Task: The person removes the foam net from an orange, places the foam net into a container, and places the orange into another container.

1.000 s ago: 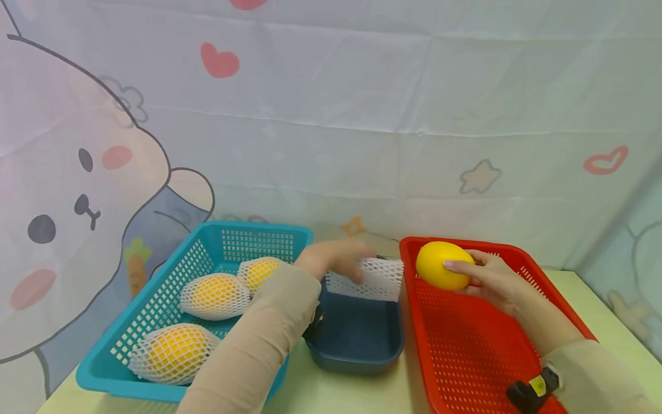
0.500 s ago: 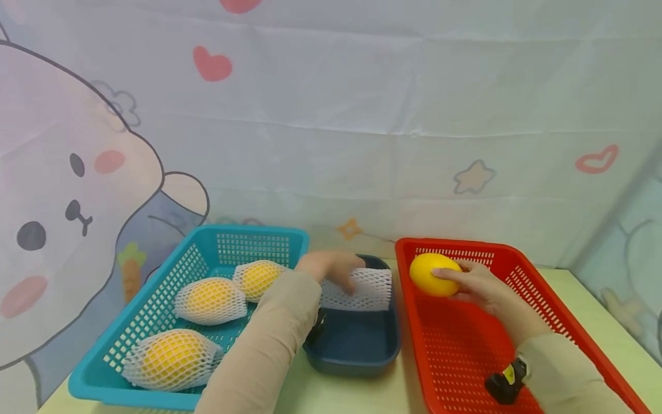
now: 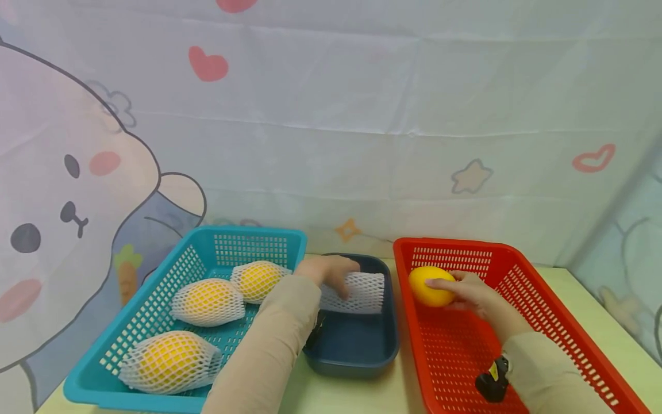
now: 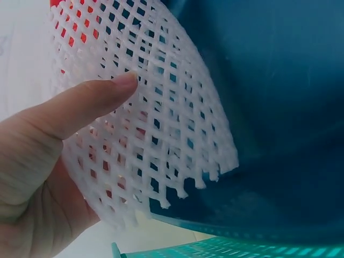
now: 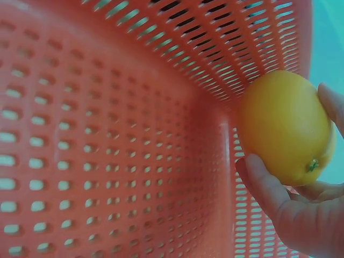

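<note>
A white foam net sleeve point(image 4: 161, 107) hangs from my left hand point(image 3: 328, 273), over the back part of a dark blue bin point(image 3: 357, 339). In the left wrist view the thumb lies on the mesh and the other fingers are behind it. My right hand point(image 3: 470, 290) grips a smooth yellow mango point(image 3: 431, 286) inside the back left corner of the red basket point(image 3: 460, 351). The right wrist view has thumb and fingers around the mango point(image 5: 285, 123), its small green stem end showing, close to the basket wall.
On the left, a teal basket point(image 3: 129, 402) holds three mangoes in foam nets, one of them nearest point(image 3: 168, 362). The dark bin stands between the two baskets on a pale table point(image 3: 310, 397). A printed cloth point(image 3: 320, 115) hangs behind.
My right hand has lowered the mango further into the red basket. My left hand and the foam net have come down a little toward the dark bin. The view has shifted slightly.
</note>
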The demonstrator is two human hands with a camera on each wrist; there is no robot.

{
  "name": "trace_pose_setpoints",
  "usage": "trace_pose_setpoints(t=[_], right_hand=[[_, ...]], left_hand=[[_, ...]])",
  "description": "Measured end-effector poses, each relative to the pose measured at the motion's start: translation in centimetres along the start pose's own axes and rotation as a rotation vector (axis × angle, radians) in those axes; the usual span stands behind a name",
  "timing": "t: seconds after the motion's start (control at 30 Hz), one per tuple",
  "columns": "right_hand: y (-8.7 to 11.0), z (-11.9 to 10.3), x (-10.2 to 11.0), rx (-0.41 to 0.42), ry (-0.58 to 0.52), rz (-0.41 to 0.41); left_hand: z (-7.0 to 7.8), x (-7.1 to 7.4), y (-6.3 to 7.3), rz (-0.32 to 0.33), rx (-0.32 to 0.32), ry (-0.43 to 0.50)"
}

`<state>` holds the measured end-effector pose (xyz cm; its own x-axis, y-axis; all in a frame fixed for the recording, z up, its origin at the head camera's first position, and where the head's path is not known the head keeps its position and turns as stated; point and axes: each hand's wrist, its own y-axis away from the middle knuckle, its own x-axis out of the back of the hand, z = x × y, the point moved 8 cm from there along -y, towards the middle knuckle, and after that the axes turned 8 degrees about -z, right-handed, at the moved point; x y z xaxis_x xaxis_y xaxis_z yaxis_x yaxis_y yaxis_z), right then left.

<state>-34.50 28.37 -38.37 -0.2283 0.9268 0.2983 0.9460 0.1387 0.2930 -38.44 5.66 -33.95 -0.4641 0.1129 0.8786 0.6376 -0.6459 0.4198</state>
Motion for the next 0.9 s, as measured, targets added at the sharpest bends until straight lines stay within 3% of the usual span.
trace_pose_setpoints(t=[0.33,0.9], right_hand=[[-0.3,1.1,-0.1,-0.034,0.037,0.006],[-0.5,2.2,-0.5,-0.091,0.111,-0.058]], left_hand=[[-0.5,0.0,0.0,0.042,-0.017,0.057],[-1.6,-0.4,0.9,0.024,0.052,0.124]])
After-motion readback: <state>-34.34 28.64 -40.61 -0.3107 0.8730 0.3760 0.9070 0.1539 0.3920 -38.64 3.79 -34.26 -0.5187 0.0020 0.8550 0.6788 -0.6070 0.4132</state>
